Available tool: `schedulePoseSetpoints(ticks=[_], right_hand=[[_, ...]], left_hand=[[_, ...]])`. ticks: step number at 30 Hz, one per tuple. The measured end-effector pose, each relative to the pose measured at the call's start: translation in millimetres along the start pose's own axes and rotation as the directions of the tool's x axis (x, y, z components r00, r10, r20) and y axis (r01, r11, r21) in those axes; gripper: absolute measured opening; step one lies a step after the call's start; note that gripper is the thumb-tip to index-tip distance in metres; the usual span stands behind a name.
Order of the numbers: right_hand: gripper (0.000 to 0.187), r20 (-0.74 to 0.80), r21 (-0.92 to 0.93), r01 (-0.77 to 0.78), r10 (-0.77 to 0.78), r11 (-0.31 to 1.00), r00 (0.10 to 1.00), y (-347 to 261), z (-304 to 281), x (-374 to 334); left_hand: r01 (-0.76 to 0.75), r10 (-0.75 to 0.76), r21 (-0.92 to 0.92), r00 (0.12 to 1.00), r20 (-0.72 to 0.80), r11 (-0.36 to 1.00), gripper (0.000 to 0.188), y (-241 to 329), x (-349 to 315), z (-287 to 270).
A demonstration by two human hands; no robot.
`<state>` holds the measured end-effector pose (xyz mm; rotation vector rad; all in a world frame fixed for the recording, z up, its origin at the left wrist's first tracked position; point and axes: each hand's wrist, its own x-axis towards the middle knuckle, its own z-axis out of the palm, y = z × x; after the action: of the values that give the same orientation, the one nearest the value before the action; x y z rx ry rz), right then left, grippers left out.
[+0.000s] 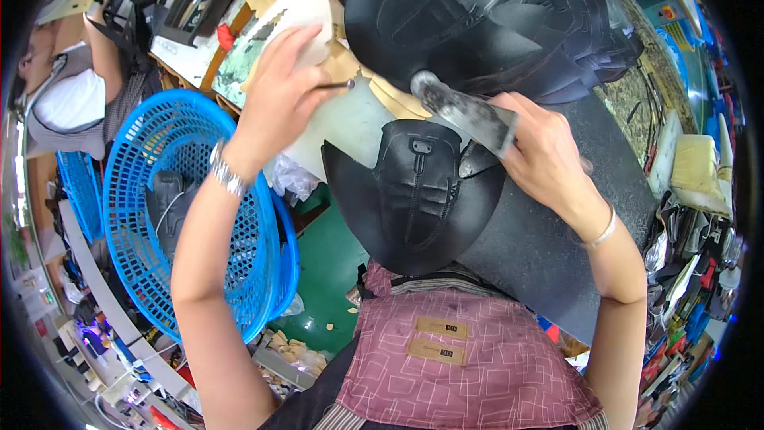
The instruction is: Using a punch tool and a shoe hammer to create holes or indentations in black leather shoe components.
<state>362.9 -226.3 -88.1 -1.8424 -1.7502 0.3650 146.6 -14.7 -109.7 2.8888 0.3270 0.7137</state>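
A thin dark rod with a small knob at its tip point(338, 84) juts from the fingers of my left hand point(282, 99), which is raised over pale sheet pieces. In my right hand point(545, 147) is a worn, grey, flat bar with a rounded end point(469, 111); motion smears it, so its kind is unclear. That bar hangs between two lots of black leather. Nearest me lies a curved black leather piece point(422, 199) with a zip-like line and a small metal-looking tab. Beyond it is a stack of similar black pieces point(477, 16).
A large blue plastic basket point(131, 215) with a dark piece inside stands at the left. Beneath the leather is a dark work surface point(549, 247). A yellowish block point(694, 175) sits at the right. Another person point(76, 95) is at the upper left.
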Motion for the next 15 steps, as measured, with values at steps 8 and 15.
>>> schedulePoseSetpoints(ticks=[8,15], right_hand=[[0.029,0.134,0.131,-0.102,0.084,0.986,0.987,-11.4,-17.6,-58.8],[0.027,0.182,0.108,-0.238,0.216,0.965,0.959,-13.8,-8.2,-59.1]], left_hand=[[0.749,-0.534,-0.656,0.595,0.601,0.097,0.006,100.4,-13.0,-14.7],[0.654,-0.568,-0.752,0.65,0.505,0.08,0.014,96.7,-21.9,36.5]])
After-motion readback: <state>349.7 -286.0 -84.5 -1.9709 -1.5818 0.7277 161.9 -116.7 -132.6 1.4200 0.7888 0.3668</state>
